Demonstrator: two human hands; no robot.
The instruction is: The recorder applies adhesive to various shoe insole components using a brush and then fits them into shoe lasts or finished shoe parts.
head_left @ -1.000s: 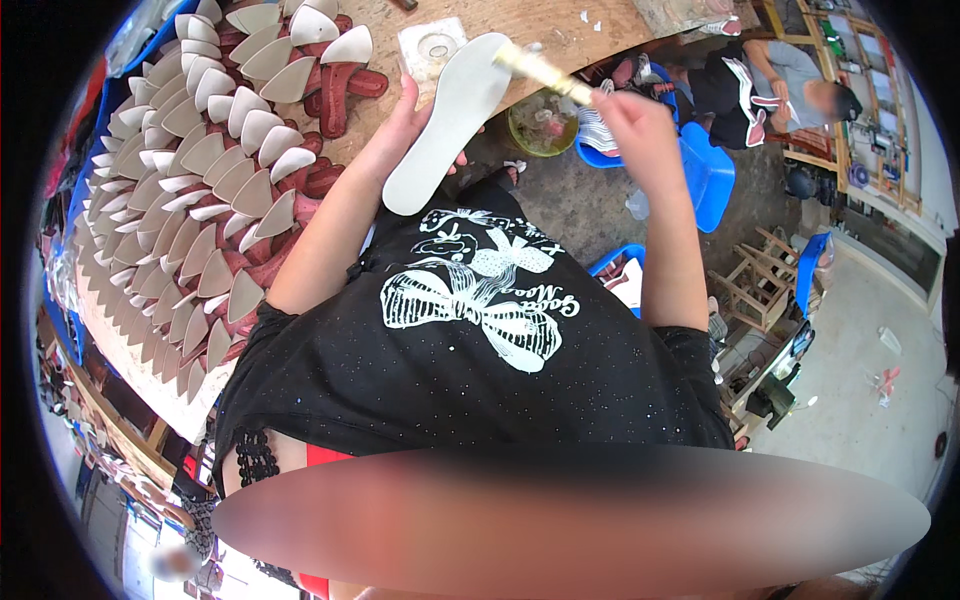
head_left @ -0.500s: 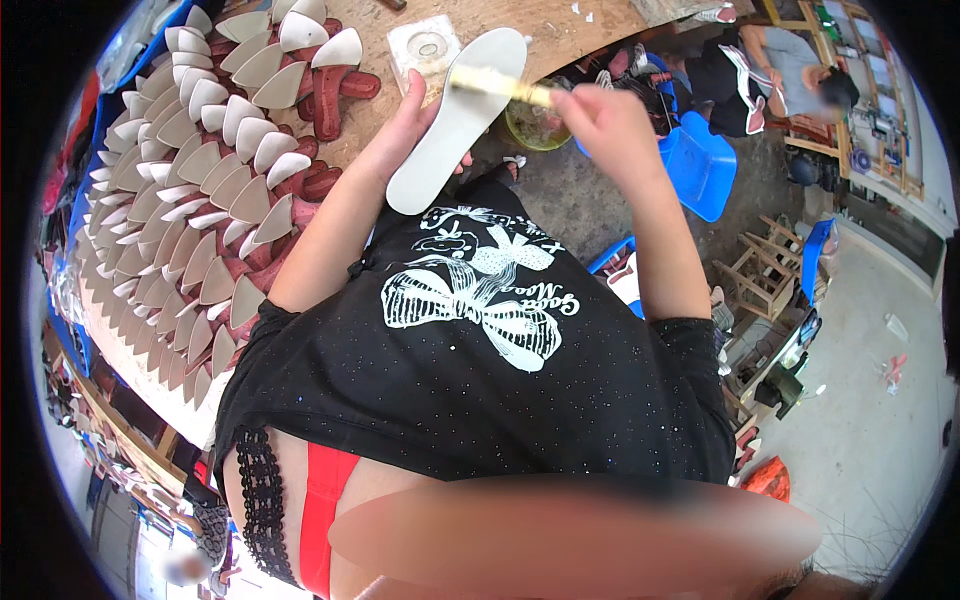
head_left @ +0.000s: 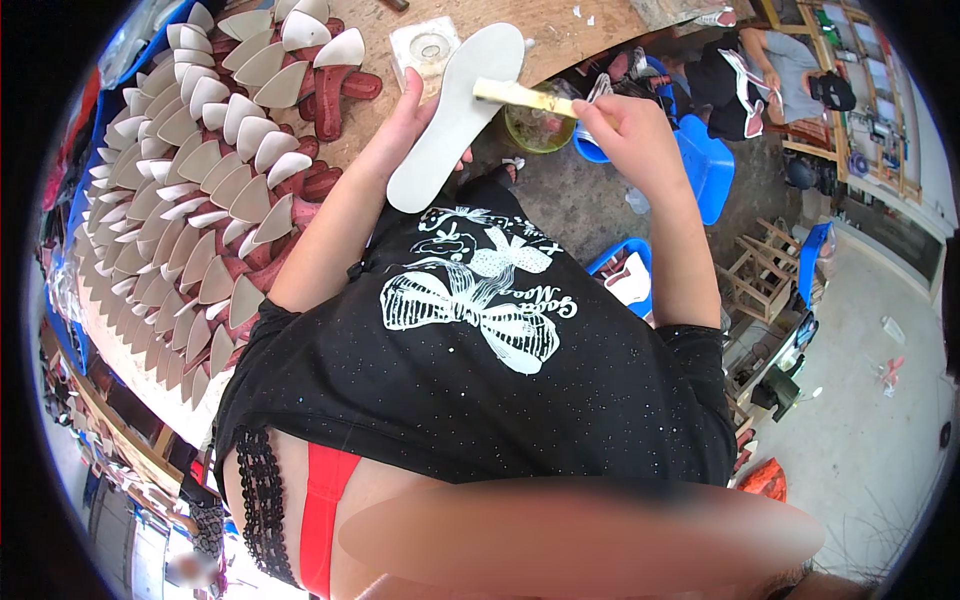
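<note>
A white shoe sole (head_left: 432, 150) is gripped along its edge by my left hand (head_left: 402, 125), the thumb upright on the near side and fingertips showing at the far edge. The sole slants, one end up over the bench edge and the other toward my shirt. In my right hand (head_left: 637, 140) is a pale, flat-handled brush (head_left: 535, 99), pinched by its end. The brush's tip rests on the face of the sole, in the upper half.
Rows of red sandals with pale pointed toe pieces (head_left: 200, 190) cover the bench at left. A white square block (head_left: 424, 50) lies on the wooden bench (head_left: 560, 25). Below are a greenish bowl (head_left: 545, 145) and blue bins (head_left: 708, 170). Another person (head_left: 785, 75) sits at upper right.
My right hand has moved a little right and down. The brush has slid right along the sole and is no longer smeared by motion. My left hand and the sole hardly differ.
</note>
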